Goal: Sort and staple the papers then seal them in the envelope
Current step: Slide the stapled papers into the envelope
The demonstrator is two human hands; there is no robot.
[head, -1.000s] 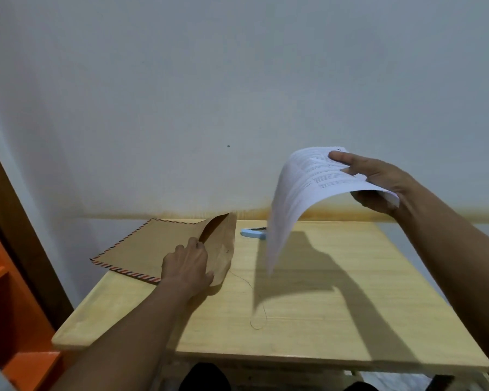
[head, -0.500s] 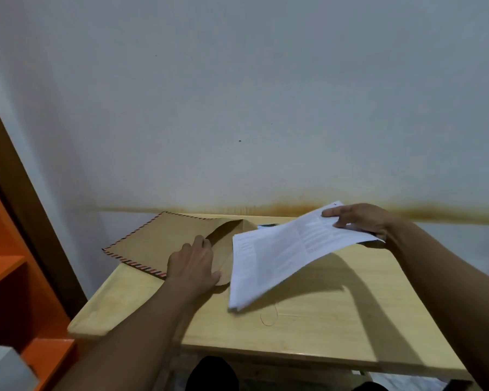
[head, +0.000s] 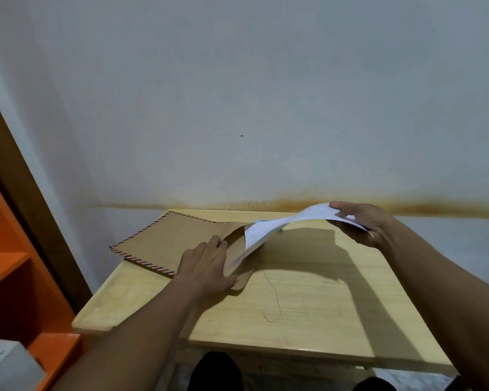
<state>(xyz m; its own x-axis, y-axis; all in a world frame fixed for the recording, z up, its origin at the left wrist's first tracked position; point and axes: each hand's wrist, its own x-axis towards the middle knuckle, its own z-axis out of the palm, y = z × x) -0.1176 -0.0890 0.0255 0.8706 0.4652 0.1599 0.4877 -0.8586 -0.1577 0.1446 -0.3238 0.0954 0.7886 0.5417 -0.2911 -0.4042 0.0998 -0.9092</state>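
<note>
Left hand [head: 206, 266]: palm down on the envelope, fingers barely bent, tips at the lip of its mouth, thumb on the flap; it presses, with nothing clasped.
Right hand [head: 362, 221]: raised over the far right of the table, pinching the right end of the papers, thumb on top, fingers beneath.
Papers [head: 268, 230]: white, printed, arched in the air; their left edge dips into the envelope's open mouth, just right of the left fingertips.
Envelope [head: 178, 241]: brown, with a red and blue striped border, flat on the far left of the table, mouth facing right.
Flap [head: 239, 279]: open, lying on the table under the thumb.
Thread [head: 274, 300]: thin dark loop on the table, near the flap.
Table [head: 308, 328]: pale wood, against the wall.
Wall [head: 237, 108]: grey-white, with a rusty streak at table height.
Shelf [head: 9, 263]: orange, at the left.
</note>
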